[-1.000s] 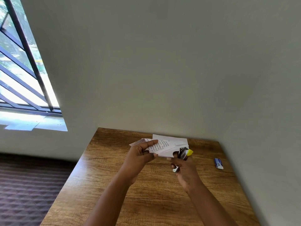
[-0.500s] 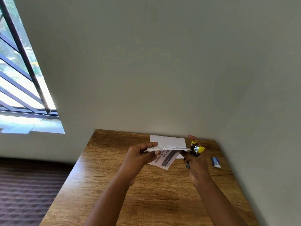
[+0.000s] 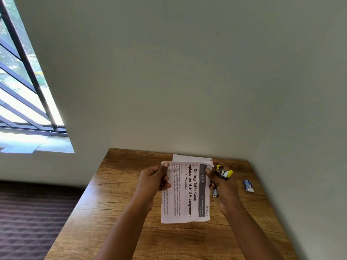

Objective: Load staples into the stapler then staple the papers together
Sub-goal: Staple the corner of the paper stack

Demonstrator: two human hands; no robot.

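A printed sheet (image 3: 187,194) hangs upright above the wooden table, its text turned sideways. My left hand (image 3: 153,180) pinches the sheet's top left corner. My right hand (image 3: 223,186) grips a small black and yellow stapler (image 3: 223,173), and its fingertips touch the sheet's top right corner. Another white paper (image 3: 189,158) shows behind the sheet's top edge; whether it lies on the table or is held I cannot tell.
A small blue and white staple box (image 3: 248,185) lies on the table (image 3: 116,212) to the right of my hands, close to the wall. The table stands in a corner, with walls behind and to the right. A barred window (image 3: 22,94) is at the left.
The printed sheet has been lifted from a flat hold to hang upright facing me. My right hand with the stapler has moved to the sheet's top right corner.
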